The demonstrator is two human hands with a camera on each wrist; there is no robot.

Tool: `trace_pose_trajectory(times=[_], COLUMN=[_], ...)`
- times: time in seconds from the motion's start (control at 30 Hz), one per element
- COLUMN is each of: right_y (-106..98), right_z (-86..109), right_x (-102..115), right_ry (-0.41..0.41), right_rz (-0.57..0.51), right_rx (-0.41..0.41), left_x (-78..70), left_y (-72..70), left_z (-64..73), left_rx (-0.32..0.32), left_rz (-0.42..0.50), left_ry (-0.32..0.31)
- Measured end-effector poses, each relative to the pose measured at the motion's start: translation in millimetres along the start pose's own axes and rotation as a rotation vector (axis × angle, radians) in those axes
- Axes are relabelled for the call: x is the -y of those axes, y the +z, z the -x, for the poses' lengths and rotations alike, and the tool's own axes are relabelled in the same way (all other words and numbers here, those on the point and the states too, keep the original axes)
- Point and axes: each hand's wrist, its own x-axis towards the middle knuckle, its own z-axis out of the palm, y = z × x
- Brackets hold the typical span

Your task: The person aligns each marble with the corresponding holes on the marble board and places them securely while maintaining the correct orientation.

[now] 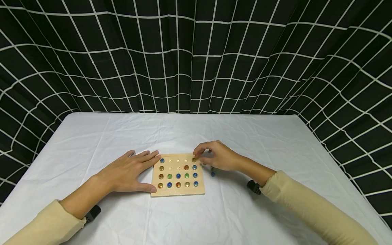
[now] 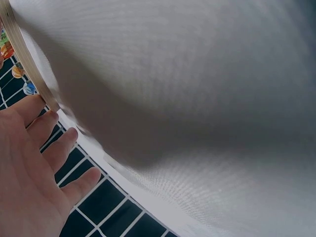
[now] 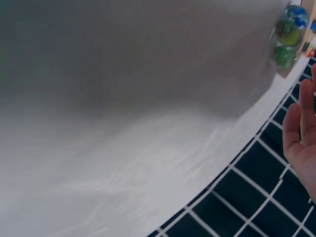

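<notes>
On the counter (image 1: 183, 219), we are keeping the wooden marble board (image 1: 182, 180) between us: our left hand (image 1: 130, 172) is resting its straight-fingered grip on the left edge; our right hand (image 1: 218, 156) is curving beside the far-right marble (image 1: 194, 159), pinching or not we are unable to tell.

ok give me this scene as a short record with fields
board: wooden, marbles seated in four rows
empty hollows: three in top row, two in second
left hand: rests along the board's left edge
right hand: at the far right corner, by a brownish marble; grip unclear
loose marbles: right of the board
tablecloth: white
backdrop: black curtain, white grid
</notes>
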Motion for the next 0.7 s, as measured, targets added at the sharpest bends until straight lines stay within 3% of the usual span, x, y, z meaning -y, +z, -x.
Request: trace_pose_trajectory(times=[0.33, 0.7], right_y=[-5, -3], right_z=[11.6, 12.1], right_x=[-16, -19], right_ry=[0.023, 0.017], right_rz=[0.005, 0.016], right_rx=[-0.026, -0.01], left_x=[0.4, -0.5], left_y=[-0.1, -0.4], left_z=[0.8, 1.0], left_rx=[-0.009, -0.002], left_rz=[-0.006, 0.002], left_ry=[0.003, -0.005])
